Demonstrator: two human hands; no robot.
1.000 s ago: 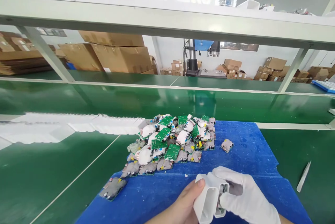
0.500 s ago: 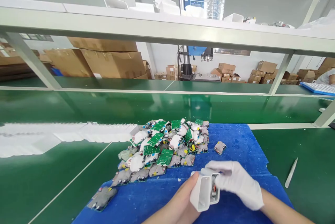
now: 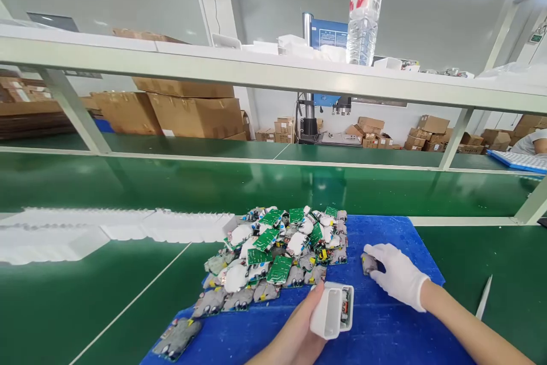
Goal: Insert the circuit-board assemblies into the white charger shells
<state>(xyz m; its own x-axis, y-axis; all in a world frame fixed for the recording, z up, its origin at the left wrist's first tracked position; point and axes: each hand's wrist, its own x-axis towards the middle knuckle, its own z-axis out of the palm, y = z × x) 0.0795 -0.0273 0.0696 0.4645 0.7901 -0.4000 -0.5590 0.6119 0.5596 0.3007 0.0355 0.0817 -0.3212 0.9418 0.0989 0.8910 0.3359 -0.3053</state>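
Here, the green surface (image 3: 85, 296) carries everything, and the blue mat (image 3: 397, 234) lies on it straight in front of you, probably so that the small parts stay together and stand out against one colour. On the mat's far left part sits the heap of circuit boards (image 3: 273, 251), piled loosely and close enough for either hand to draw from. One board (image 3: 177, 337) lies apart off the mat's near left corner. A pale tweezer-like tool (image 3: 484, 298) rests on the green just right of the mat.

At the mat's near middle your bare left hand (image 3: 299, 333) grips the white plastic shell (image 3: 331, 312), fingers closed round its side and the thumb along its top. The open end is tilted up toward you, seemingly so that you can see inside, where some fitted part shows.

Your gloved right hand (image 3: 395, 273) is stretched forward over the mat's right half, palm down and wrist low. Its fingers are curled onto a single board (image 3: 368, 263) lying just right of the heap; whether they have pinched it or merely rest on it, you cannot tell.
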